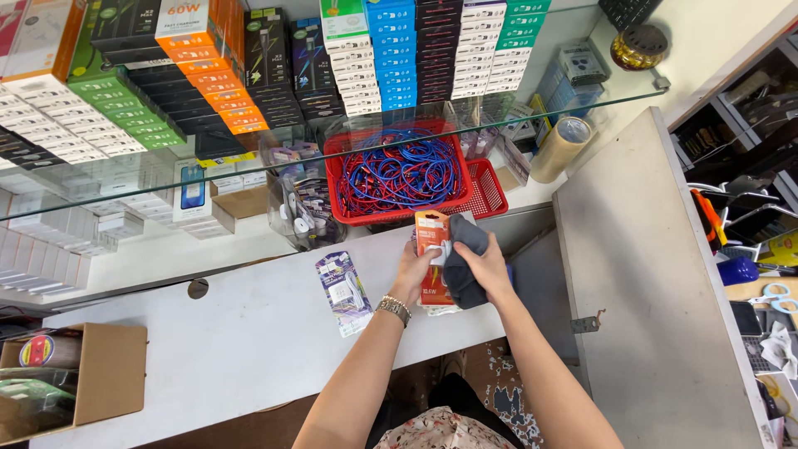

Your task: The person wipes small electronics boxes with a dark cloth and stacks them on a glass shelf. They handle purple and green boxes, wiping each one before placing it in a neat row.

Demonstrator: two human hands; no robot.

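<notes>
Your hands have open white counter (249, 333) to the left, broken only by a purple packet (343, 293) close by and a cardboard box (108, 374) at the far end. Ahead, the red basket (397, 176) of cables and a glass shelf (208, 170) above block reaching forward.

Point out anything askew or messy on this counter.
The purple-white blister pack lies alone and tilted on the white counter. The blue and red cables sit in a tangled heap inside the red basket.
</notes>
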